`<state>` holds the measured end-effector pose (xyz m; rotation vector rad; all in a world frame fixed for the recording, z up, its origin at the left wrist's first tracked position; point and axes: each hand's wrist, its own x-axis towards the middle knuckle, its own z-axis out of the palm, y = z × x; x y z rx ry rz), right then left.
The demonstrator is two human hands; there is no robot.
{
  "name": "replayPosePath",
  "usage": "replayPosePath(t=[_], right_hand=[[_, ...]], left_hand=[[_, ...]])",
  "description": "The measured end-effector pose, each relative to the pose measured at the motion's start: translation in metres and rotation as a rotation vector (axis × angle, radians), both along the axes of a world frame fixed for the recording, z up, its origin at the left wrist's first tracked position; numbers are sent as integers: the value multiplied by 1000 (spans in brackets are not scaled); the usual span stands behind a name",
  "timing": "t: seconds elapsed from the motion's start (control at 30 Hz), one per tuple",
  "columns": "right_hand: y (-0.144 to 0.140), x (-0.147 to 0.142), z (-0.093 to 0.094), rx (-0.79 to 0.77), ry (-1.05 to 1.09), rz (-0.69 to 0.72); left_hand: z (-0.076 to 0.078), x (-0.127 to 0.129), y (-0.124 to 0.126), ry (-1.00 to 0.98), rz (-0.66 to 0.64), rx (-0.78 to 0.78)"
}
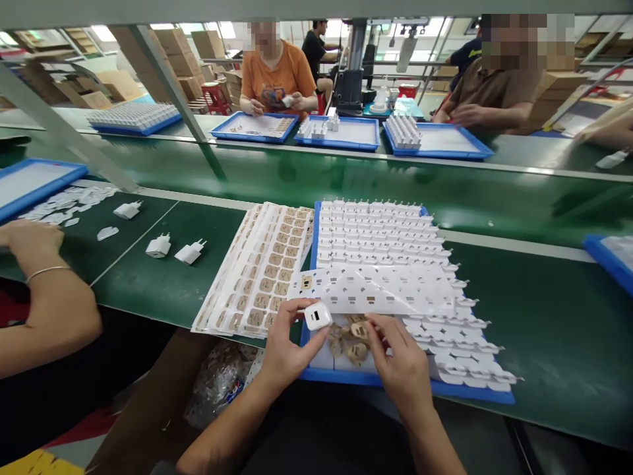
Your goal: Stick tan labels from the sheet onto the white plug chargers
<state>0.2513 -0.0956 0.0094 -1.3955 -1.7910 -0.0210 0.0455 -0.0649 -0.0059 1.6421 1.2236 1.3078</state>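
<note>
Between the thumb and fingers of my left hand (289, 346) is a white charger (317, 317), its face with the dark USB slot turned up toward me. Just right of it, my right hand (399, 359) pinches a small tan sticker (360, 330) with slots cut in it. Below the fingers, more loose tan stickers (356, 353) lie in the near left part of a blue tray (346, 376). Rows of white chargers (376, 234) fill much of that tray, prongs showing. Across them lies a white sticker backing sheet (380, 289) with one tan sticker left at its left end.
A stack of tan sticker sheets (270, 264) lies left of the tray. Farther left are loose chargers (190, 252), white scraps (69, 203) and a neighbour's arm (44, 297). Beyond the green belt (277, 171), people work at blue trays (341, 142). A slanted post (64, 125) rises at left.
</note>
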Motion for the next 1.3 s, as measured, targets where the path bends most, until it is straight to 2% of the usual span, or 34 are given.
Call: replayPosePath(t=[0.07,0.13,0.2,0.33,0.4,0.47,0.57,0.63,0.73,0.8,0.87,0.97,1.07,1.1,1.2,1.3], right_hand=[[1,2,-8,-9,-151,-30],[2,4,-13,24,-196,-35],[3,8,-13,56,-187,-9],[4,9,-7,69,-127,45],[4,6,-3,55,-99,64],[6,4,1,55,-87,90],[13,0,9,91,-103,139],[24,-3,16,109,-160,167],[49,-11,25,89,-325,147],[67,-20,28,57,-436,118],[85,-29,29,1,-525,82],[105,-37,26,-77,-580,14],[115,-37,21,-88,-559,10],[116,-36,20,-85,-546,16],[116,-28,21,-76,-489,70],[112,-17,29,-56,-426,138]], left_hand=[[0,-18,6,-45,71,-20],[1,-46,19,13,206,18],[1,-85,39,154,369,56],[-5,-170,85,550,682,-18],[-12,-201,106,618,731,-33],[-19,-222,122,659,734,-53],[-25,-239,133,700,729,-71],[-23,-244,134,711,738,-72],[-13,-240,133,708,740,-53],[-4,-224,133,701,663,-24],[6,-198,132,694,476,3],[18,-145,129,675,94,14],[25,-97,127,604,-267,-51],[26,-85,128,579,-341,-79],[28,-65,132,516,-432,-161],[32,-61,137,435,-474,-248]])
